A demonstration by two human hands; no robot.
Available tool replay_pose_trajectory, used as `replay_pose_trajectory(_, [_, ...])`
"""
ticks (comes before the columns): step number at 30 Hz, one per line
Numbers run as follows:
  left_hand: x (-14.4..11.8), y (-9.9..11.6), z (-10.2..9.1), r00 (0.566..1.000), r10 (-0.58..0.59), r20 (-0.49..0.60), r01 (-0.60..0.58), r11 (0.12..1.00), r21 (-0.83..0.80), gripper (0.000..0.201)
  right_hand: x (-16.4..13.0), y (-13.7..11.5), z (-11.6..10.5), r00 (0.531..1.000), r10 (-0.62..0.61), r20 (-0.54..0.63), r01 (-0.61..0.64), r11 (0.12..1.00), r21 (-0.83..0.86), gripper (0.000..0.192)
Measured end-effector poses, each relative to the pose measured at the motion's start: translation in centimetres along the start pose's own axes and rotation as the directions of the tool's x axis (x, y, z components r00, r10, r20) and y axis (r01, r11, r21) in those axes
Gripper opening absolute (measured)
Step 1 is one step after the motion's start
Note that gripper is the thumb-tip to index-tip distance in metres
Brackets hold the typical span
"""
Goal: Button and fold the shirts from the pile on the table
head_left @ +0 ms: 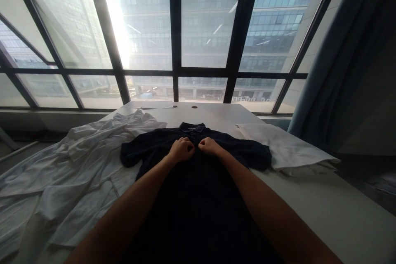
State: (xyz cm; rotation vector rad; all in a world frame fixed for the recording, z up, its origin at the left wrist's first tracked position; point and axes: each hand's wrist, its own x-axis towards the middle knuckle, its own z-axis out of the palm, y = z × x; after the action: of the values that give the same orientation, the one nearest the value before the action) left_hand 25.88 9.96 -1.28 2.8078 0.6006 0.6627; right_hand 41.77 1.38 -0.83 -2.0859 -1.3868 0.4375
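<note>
A dark navy polo shirt lies flat, front up, on the white table, its collar pointing toward the window. My left hand and my right hand rest side by side on the shirt's chest just below the collar. Both have curled fingers that pinch the fabric at the button placket. Both forearms stretch over the shirt's body.
A heap of crumpled white garments spreads over the table's left side. A folded white garment lies at the right, beside the dark sleeve. Papers sit at the far edge below the large window. A blue curtain hangs at right.
</note>
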Motion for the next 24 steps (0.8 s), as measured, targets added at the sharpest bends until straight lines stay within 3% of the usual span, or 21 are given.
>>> replay_pose_trajectory(3, [0.0,0.7,-0.2,0.998,-0.048,0.027,0.049,0.999,-0.013,0.017,-0.1,-0.4,0.0,1.0,0.004,-0.015,-0.005,0.998,-0.058,0.015])
replay_pose_trajectory(5, [0.1,1.2,-0.3,0.987,-0.143,0.066,0.146,0.989,-0.03,0.018,-0.1,-0.5,0.0,1.0,-0.001,-0.009,0.001,0.998,-0.067,0.012])
replay_pose_trajectory(8, [0.3,1.8,-0.4,0.941,-0.31,0.132,0.319,0.946,-0.05,0.017,-0.1,-0.5,-0.3,1.0,-0.018,0.012,0.019,0.998,-0.064,0.005])
replay_pose_trajectory(11, [0.5,2.0,-0.5,0.912,-0.381,0.151,0.391,0.919,-0.044,0.016,0.1,-0.2,-0.6,0.999,0.034,0.037,-0.032,0.999,-0.035,0.009])
replay_pose_trajectory(14, [0.9,1.5,-0.7,0.881,-0.441,0.169,0.458,0.886,-0.073,0.014,0.1,0.1,-0.8,0.978,0.138,0.158,-0.162,0.975,0.15,0.017])
replay_pose_trajectory(19, [1.5,0.2,-0.1,0.797,-0.453,0.4,0.591,0.723,-0.357,0.023,-0.3,-0.1,-1.2,0.945,0.129,0.302,-0.271,0.827,0.493,0.008])
replay_pose_trajectory(21, [1.6,0.0,0.3,0.793,-0.435,0.426,0.604,0.649,-0.462,0.024,-0.5,-0.3,-1.4,0.947,0.121,0.298,-0.273,0.791,0.547,0.008])
replay_pose_trajectory(24, [1.4,0.2,0.8,0.825,-0.414,0.384,0.564,0.587,-0.58,0.022,-0.8,-0.6,-1.5,0.957,0.1,0.271,-0.247,0.768,0.59,0.011])
